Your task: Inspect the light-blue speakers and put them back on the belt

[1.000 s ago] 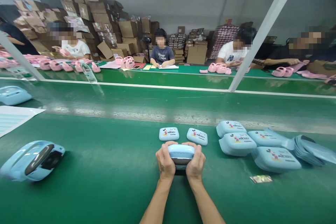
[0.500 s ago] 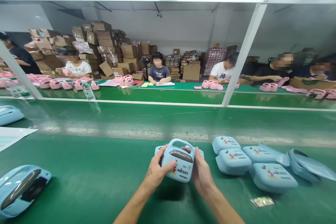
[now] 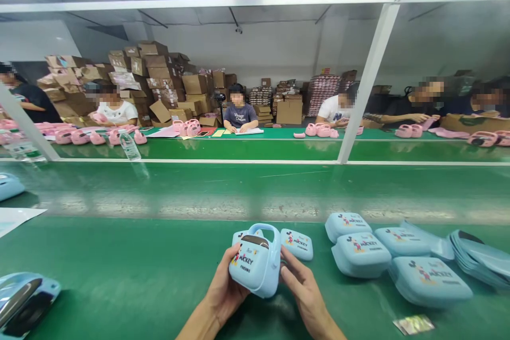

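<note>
A light blue plastic case [image 3: 255,265] with a carry handle, a dark strip on top and a Mickey print is held up over the green table. My left hand [image 3: 227,281] grips it from the left and underneath, closed on it. At its right side my right hand [image 3: 300,281] has its bent fingertips against the side wall near the handle's pivot. Behind it lie a flat blue printed cover [image 3: 297,244] and another one, partly hidden by the case.
Several printed blue covers [image 3: 360,255] and a stack of blue panels [image 3: 478,260] lie at right, a small packet [image 3: 413,324] before them. More blue cases [image 3: 27,303] and paper [image 3: 18,219] are at left. Across a white frame, people sit with pink pieces and a bottle [image 3: 129,146].
The case has turned so its right side shows, and has shifted slightly left and down. My left thumb has left its printed front. The view has tilted up slightly.
</note>
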`<act>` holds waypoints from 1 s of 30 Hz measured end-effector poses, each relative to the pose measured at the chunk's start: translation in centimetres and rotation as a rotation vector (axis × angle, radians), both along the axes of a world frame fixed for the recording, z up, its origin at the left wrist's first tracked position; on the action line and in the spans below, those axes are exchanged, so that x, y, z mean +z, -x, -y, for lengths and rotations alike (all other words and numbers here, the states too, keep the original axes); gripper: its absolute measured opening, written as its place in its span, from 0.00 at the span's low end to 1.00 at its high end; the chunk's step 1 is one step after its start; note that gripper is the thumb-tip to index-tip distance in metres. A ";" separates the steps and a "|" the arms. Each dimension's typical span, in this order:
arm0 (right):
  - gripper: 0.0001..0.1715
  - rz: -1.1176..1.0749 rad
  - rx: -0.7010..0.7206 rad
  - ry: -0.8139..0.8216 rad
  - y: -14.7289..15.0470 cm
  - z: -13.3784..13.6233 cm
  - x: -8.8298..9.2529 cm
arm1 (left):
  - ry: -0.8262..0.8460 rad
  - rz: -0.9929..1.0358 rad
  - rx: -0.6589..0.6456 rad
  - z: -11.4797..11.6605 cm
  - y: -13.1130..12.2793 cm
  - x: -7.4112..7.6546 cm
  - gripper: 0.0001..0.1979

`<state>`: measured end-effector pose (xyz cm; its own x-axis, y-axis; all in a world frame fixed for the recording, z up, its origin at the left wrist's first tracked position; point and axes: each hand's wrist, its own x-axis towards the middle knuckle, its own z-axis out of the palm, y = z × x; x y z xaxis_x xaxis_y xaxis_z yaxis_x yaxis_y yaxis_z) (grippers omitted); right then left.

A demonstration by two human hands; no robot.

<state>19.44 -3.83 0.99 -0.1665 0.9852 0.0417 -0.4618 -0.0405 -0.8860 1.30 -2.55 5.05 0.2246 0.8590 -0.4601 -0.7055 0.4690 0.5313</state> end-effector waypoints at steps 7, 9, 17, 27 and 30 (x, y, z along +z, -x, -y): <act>0.32 -0.084 -0.079 0.048 0.3 0.5 0.0 | -0.029 -0.211 0.058 0.6 -0.4 0.8 0.20; 0.34 -0.081 -0.052 0.095 0.3 0.3 -0.3 | -0.093 -0.228 0.011 0.9 -0.5 1.1 0.22; 0.32 -0.179 -0.049 0.181 0.3 -0.1 -1.2 | -0.218 -0.326 -0.072 1.4 -0.7 1.7 0.29; 0.23 0.397 -0.373 -0.131 -0.6 -1.1 -0.8 | -0.320 -0.660 0.175 -4.6 3.3 2.2 0.33; 0.15 0.557 -0.480 -0.250 -0.7 -1.6 -0.8 | -0.313 -0.848 0.400 -10.5 3.9 2.8 0.31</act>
<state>20.18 -2.21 0.19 0.2142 0.9272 0.3072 0.1373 0.2828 -0.9493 -2.61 7.95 7.85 -0.4076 0.9101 -0.0740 -0.1102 0.0314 0.9934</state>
